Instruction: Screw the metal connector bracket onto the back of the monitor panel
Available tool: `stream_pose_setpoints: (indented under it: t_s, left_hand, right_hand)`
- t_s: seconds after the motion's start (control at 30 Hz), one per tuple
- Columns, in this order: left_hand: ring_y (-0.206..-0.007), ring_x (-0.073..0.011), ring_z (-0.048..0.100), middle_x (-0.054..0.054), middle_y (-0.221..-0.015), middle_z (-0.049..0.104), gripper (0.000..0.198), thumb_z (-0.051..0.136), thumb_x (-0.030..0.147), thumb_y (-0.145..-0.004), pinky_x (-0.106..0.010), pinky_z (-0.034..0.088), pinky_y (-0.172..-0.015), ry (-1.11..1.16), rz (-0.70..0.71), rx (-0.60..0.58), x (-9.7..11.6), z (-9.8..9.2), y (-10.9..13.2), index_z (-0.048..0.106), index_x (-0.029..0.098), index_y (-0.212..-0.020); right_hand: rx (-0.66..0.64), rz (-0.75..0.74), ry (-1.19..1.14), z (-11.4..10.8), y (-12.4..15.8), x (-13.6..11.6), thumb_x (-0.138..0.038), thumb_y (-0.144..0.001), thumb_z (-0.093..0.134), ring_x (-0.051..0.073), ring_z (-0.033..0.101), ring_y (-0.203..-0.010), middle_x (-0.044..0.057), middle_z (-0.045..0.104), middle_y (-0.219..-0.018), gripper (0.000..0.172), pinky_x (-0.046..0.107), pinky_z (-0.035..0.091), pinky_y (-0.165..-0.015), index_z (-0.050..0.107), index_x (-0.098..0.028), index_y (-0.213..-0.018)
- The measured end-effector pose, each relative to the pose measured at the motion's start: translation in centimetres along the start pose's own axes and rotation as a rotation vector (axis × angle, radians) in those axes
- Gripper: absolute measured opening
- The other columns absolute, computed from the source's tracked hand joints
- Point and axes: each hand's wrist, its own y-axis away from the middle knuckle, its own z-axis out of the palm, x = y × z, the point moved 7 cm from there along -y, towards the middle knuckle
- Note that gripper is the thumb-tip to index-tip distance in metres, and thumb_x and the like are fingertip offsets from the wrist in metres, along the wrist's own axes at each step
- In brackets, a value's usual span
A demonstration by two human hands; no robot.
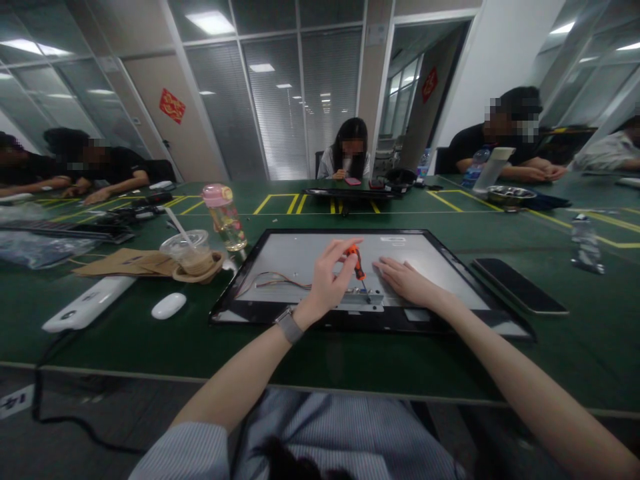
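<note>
A flat display panel (425,257) with a black frame and a grey metal back lies on the table before me. My left hand (333,273), with a watch at the wrist, is closed around the orange and black handle of a screwdriver (359,265). The screwdriver's shaft slants down to a small metal bracket (357,300) near the panel's front edge. My right hand (404,279) rests on the panel's back with fingers stretched out, to the right of the screwdriver. Thin wires (283,280) run over the panel left of my left hand.
Left of the panel are a plastic cup (187,250) with a straw, a pink-lidded bottle (225,217), a white earbud case (169,306) and a white power strip (90,303). A phone (520,285) lies at the right. Several people sit around the green table (320,360).
</note>
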Motion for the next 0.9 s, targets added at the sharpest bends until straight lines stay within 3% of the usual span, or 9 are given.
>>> stream_pose_setpoints:
  t_s: [0.17, 0.43, 0.57, 0.73, 0.9]
  left_hand:
    - [-0.101, -0.0178, 0.074, -0.014, -0.138, 0.068, 0.041, 0.046, 0.024, -0.110, -0.033, 0.063, -0.090, 0.137, -0.036, -0.058, -0.6, 0.8, 0.3, 0.053, 0.022, -0.150]
    - [-0.084, -0.0142, 0.068, -0.005, -0.101, 0.070, 0.027, 0.061, 0.035, -0.105, -0.027, 0.062, -0.078, 0.054, -0.037, 0.000, -1.0, 0.6, 0.0, 0.068, 0.020, -0.127]
    - [-0.082, -0.0154, 0.066, -0.005, -0.094, 0.070, 0.029, 0.049, 0.039, -0.111, -0.029, 0.059, -0.076, -0.006, 0.008, -0.006, -0.1, 0.3, 0.0, 0.069, 0.020, -0.119]
    - [-0.094, -0.0186, 0.067, -0.008, -0.104, 0.071, 0.038, 0.035, 0.034, -0.115, -0.034, 0.057, -0.087, -0.015, 0.097, 0.027, 0.9, -0.1, 0.3, 0.066, 0.018, -0.131]
    - [-0.098, -0.0191, 0.068, -0.009, -0.108, 0.070, 0.037, 0.036, 0.030, -0.115, -0.035, 0.056, -0.090, -0.106, 0.154, 0.015, 1.6, 0.3, 0.5, 0.062, 0.018, -0.139]
  right_hand:
    - [-0.015, 0.020, -0.014, -0.1, 0.0, 0.0, -0.029, -0.111, 0.028, 0.034, 0.051, -0.150, 0.022, 0.049, -0.165, 0.054, 0.061, 0.046, -0.117, 0.048, -0.018, -0.160]
    - [0.003, 0.013, 0.001, -0.5, 0.2, -0.3, -0.023, -0.108, 0.033, 0.035, 0.054, -0.148, 0.023, 0.052, -0.162, 0.054, 0.062, 0.048, -0.115, 0.050, -0.019, -0.159]
    - [-0.004, 0.017, 0.005, -0.5, 0.1, -0.4, -0.023, -0.109, 0.032, 0.034, 0.052, -0.149, 0.023, 0.051, -0.163, 0.053, 0.061, 0.047, -0.116, 0.051, -0.019, -0.158]
    - [-0.013, 0.015, 0.012, -0.6, 0.1, -0.5, -0.023, -0.108, 0.030, 0.035, 0.052, -0.149, 0.025, 0.050, -0.163, 0.055, 0.063, 0.047, -0.116, 0.050, -0.016, -0.159]
    - [-0.009, 0.015, 0.027, -0.5, 0.1, -0.4, -0.025, -0.109, 0.029, 0.034, 0.054, -0.147, 0.022, 0.051, -0.163, 0.055, 0.058, 0.049, -0.116, 0.051, -0.017, -0.159]
